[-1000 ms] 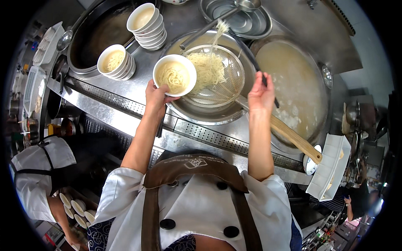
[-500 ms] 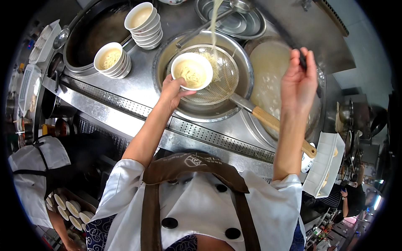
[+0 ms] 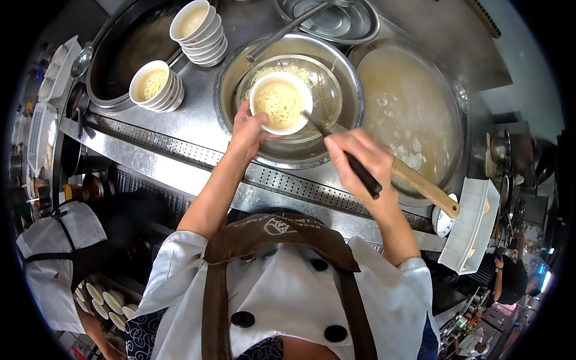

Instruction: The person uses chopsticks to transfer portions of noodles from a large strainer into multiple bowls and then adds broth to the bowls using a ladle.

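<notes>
My left hand [image 3: 248, 128] grips a white bowl of noodles [image 3: 280, 103] by its near rim and holds it over a round mesh strainer [image 3: 327, 90]. The strainer rests in a wide steel basin [image 3: 234, 75], and its wooden handle [image 3: 427, 189] runs down to the right. My right hand [image 3: 360, 159] holds dark chopsticks [image 3: 354, 163] whose tips reach the bowl's right edge. A few noodles lie in the strainer behind the bowl.
A large pot of cloudy boiling water [image 3: 411, 114] sits on the right. Two stacks of white bowls [image 3: 155, 86] [image 3: 198, 29] stand on the steel counter at left beside a big dark wok [image 3: 123, 57]. A white tray [image 3: 471, 231] lies at right. A person in white [image 3: 51, 264] works at lower left.
My right hand has come down from high over the pot to beside the bowl, bringing the chopsticks low. The long strand of lifted noodles now lies in the bowl.
</notes>
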Available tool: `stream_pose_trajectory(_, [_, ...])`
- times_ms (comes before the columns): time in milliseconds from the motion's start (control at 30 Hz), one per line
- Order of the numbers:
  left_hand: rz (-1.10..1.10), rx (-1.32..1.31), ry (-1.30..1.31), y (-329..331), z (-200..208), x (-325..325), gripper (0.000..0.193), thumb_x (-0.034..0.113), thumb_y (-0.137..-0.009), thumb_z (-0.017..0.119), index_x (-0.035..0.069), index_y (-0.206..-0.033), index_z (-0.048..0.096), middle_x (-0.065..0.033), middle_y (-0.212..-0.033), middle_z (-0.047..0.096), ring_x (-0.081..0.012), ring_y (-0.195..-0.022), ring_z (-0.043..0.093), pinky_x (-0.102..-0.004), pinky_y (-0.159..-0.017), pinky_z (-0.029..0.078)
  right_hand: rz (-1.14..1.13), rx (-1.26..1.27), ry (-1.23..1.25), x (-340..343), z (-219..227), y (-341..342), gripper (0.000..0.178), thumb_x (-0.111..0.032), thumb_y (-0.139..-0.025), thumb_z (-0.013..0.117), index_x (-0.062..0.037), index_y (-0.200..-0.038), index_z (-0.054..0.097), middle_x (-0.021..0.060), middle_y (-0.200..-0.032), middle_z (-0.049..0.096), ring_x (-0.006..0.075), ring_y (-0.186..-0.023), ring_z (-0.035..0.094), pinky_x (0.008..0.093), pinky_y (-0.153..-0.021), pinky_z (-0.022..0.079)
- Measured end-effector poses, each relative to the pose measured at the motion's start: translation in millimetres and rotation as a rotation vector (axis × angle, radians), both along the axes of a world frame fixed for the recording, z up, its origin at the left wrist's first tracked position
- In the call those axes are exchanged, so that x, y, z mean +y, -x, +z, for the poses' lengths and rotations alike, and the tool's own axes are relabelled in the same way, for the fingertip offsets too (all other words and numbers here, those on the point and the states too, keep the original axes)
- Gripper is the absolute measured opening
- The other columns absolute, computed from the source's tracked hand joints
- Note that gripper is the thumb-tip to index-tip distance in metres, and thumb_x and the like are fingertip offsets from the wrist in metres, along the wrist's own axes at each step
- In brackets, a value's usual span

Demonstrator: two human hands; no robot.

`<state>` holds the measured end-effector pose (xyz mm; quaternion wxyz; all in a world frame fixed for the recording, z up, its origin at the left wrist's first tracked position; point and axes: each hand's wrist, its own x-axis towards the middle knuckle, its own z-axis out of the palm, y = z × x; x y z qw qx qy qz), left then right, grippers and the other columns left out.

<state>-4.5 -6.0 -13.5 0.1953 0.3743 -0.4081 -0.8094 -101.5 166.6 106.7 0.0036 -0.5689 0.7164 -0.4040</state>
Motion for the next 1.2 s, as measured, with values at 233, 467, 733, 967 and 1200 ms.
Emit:
stream_pose_trajectory(233, [0.027, 0.031, -0.005, 9.9, -0.8, 2.2, 0.049, 0.033, -0.088, 0.045, 0.001, -0.122, 0.03, -0.0172, -0.112, 0.048, -0.0256, -0.092, 0.058, -0.0343, -0.06, 0.057, -0.196, -0.638, 0.22, -5.1, -24.4, 15.2, 0.011, -0.011, -0.08, 0.061, -0.0017, -0.085, 0.063, 0.008, -0.074, 0.062, 0.0115, -0.059, 0.057, 0.022, -0.055, 0.047])
stream_pose_trajectory(467, [0.017, -0.023, 0.055, -6.4, 3.3, -7.5, 0.058, 0.047, -0.088, 0.036, 0.004, -0.126, 0.03, -0.0154, -0.114, 0.049, -0.0234, -0.097, 0.056, -0.036, -0.066, 0.055, -0.126, -0.732, 0.021, 1.4, 14.3, 24.9, 0.012, -0.01, -0.08, 0.06, 0.0013, -0.083, 0.062, 0.0069, -0.072, 0.06, 0.0102, -0.056, 0.057, 0.0203, -0.052, 0.046])
stream_pose_trajectory(733, [-0.013, -0.253, 0.176, -42.0, 20.3, -39.2, 0.064, 0.051, -0.084, 0.046, -0.006, -0.114, 0.043, -0.0144, -0.1, 0.056, -0.0182, -0.087, 0.058, -0.0311, -0.07, 0.049, -0.224, -0.933, 0.285, 5.4, 12.1, 47.5, 0.02, -0.014, -0.084, 0.055, 0.0042, -0.087, 0.06, 0.0119, -0.072, 0.061, 0.0115, -0.049, 0.055, 0.0213, -0.044, 0.044])
stream_pose_trajectory(967, [0.265, -0.512, 0.588, -135.9, 62.2, -194.6, 0.039, 0.03, -0.086, 0.051, -0.005, -0.104, 0.052, -0.012, -0.085, 0.062, -0.0181, -0.065, 0.062, -0.0262, -0.05, 0.052, -0.444, -0.766, 0.316, -4.6, -30.5, 71.9, 0.023, -0.017, -0.085, 0.054, 0.0052, -0.088, 0.059, 0.0099, -0.072, 0.06, 0.0158, -0.065, 0.061, 0.0242, -0.06, 0.049])
stream_pose_trajectory(1200, [0.211, -0.93, 1.046, -177.2, 22.5, -276.3, 0.023, 0.016, -0.079, 0.054, -0.007, -0.082, 0.049, -0.0126, -0.05, 0.052, -0.0181, -0.034, 0.051, -0.0293, -0.028, 0.039, -0.02, -0.466, 0.08, -57.4, -139.0, 44.8, 0.01, -0.002, -0.08, 0.056, -0.0008, -0.089, 0.059, 0.0095, -0.087, 0.057, 0.0183, -0.083, 0.057, 0.0241, -0.066, 0.045])
